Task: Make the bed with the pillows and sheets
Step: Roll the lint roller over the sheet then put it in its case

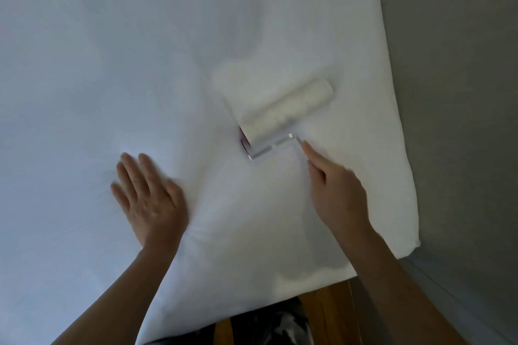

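Observation:
A white sheet (pixel 140 64) covers the bed and fills most of the view. A lint roller (pixel 283 112) with a white roll and a bent metal arm lies against the sheet right of centre. My right hand (pixel 336 193) grips the roller's handle, which is hidden inside the fist, with the forefinger stretched along the metal arm. My left hand (pixel 148 199) rests flat on the sheet to the left of the roller, fingers straight and spread. No pillow is clearly visible.
The bed's right edge (pixel 403 148) runs down beside a grey wall or headboard (pixel 462 92). A strip of wooden floor (pixel 330 314) and dark patterned clothing (pixel 269 325) show below the bed's near edge.

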Demonstrator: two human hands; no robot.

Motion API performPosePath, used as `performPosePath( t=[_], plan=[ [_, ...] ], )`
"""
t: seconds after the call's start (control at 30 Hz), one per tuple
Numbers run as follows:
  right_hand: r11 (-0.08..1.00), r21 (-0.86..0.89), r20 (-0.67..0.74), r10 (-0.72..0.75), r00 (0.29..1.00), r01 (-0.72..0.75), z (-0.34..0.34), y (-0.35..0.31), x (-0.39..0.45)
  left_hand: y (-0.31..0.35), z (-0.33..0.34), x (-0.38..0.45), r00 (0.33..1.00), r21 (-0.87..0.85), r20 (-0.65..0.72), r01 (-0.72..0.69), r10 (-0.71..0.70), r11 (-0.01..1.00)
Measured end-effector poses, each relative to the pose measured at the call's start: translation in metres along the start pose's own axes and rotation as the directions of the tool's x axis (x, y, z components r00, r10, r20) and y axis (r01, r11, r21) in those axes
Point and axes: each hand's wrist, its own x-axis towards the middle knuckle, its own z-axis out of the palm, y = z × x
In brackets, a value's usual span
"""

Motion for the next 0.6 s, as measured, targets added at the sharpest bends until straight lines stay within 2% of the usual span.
performPosePath(
  t=[0.13, 0.3, 0.5, 0.6],
  plan=[
    [0.993, 0.023, 0.037, 0.114, 0.993, -0.115, 0.000, 0.061, -0.069, 0.000, 0.000, 0.000, 1.000, 0.001, -0.014, -0.007, 0.007, 1.000],
    [0.993, 0.006, -0.001, 0.119, 0.993, -0.119, 0.004, 0.106, -0.117, 0.000, -0.003, 0.000, 1.000, 0.006, -0.013, -0.010, 0.010, 1.000],
    [0.997, -0.043, 0.005, 0.071, 0.997, -0.071, 0.000, 0.061, -0.070, 0.001, -0.009, 0.004, 1.000, -0.041, 0.014, -0.004, 0.004, 0.999],
    [0.998, -0.064, -0.007, -0.025, 1.000, 0.024, 0.001, 0.017, -0.022, 0.008, -0.010, 0.020, 0.999, -0.075, 0.035, 0.002, 0.001, 0.997]
  ],
)
